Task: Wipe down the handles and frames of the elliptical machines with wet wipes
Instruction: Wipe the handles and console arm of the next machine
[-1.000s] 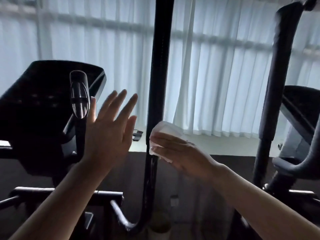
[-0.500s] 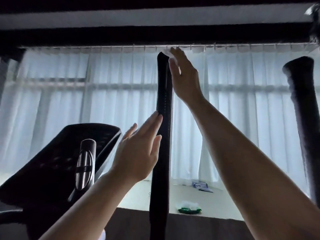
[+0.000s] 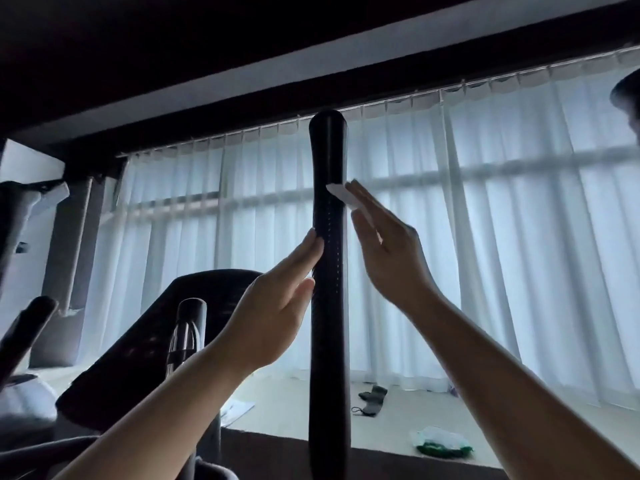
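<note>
Curtains point(image 3: 485, 254), pale and backlit, fill the whole far wall, hanging from a track under a dark ceiling beam. Against them, dead centre, stands the tall black handle point(image 3: 328, 306) of the elliptical machine, upright, its rounded top toward twelve o'clock and its foot running out of view at six. At eight o'clock from it sits the dark console point(image 3: 145, 358), tilted back, with a shorter chrome-banded handlebar point(image 3: 187, 334) rising in front of it.

Both arms reach up from the bottom of the view. The left hand point(image 3: 273, 310) is at nine o'clock of the handle, fingers straight and together, fingertips touching the handle's left edge; its grip is spread flat and holds nothing. The right hand point(image 3: 388, 244) is at three o'clock of the handle and higher, fingers straight; its grip lies flat, pressing a white wet wipe point(image 3: 341, 194) against the handle's right side. The wipe's corner laps onto the front of the handle.

On the pale floor at five o'clock lies a green-and-white wipe packet point(image 3: 441, 441), well apart from the handle, and nearer the curtains, a small dark strap-like item point(image 3: 372, 398).
</note>
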Demonstrator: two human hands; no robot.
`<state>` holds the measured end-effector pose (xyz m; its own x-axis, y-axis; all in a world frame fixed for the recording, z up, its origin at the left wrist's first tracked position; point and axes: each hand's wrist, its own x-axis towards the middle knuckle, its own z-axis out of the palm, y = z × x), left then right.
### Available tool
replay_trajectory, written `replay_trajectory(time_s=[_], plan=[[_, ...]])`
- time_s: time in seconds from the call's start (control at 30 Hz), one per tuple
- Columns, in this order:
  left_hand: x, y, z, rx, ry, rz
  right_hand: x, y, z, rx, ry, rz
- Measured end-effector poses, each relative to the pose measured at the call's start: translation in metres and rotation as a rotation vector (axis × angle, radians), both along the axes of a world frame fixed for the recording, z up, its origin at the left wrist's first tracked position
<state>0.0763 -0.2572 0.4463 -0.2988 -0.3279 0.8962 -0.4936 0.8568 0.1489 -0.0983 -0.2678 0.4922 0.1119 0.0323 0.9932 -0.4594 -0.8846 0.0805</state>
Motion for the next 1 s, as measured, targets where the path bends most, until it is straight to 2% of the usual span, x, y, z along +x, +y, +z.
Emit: replay_trajectory(time_s=[0.1,0.2,0.27,0.43,0.6,0.73,0.9,1.0], plan=[[-0.003,0.004,-0.001,0.066,-0.001,-0.002,0.009,0.008,0.069,-0.038,-0.136,-0.029],[-0.001,0.012,-0.001,0.05,-0.01,0.019,0.02,-0.001,0.112,-0.009,-0.069,-0.087],[0.004,0.018,-0.005,0.071,0.005,0.014,0.024,-0.007,0.109,0.066,-0.046,-0.076],[0.004,0.025,-0.018,0.3,0.136,-0.197,0.022,-0.013,0.03,0.049,-0.055,-0.012],[-0.002,0.024,-0.025,0.341,0.278,-0.324,0.021,-0.015,-0.064,0.042,-0.005,-0.027],[0.007,0.029,-0.039,0.395,0.288,-0.322,0.016,-0.007,-0.123,0.081,0.02,-0.059],[0.014,0.033,-0.094,0.476,0.307,-0.321,0.012,0.009,-0.208,0.153,0.124,-0.088],[0.012,0.036,-0.125,0.514,0.295,-0.316,0.004,0.019,-0.209,0.14,0.108,-0.079]])
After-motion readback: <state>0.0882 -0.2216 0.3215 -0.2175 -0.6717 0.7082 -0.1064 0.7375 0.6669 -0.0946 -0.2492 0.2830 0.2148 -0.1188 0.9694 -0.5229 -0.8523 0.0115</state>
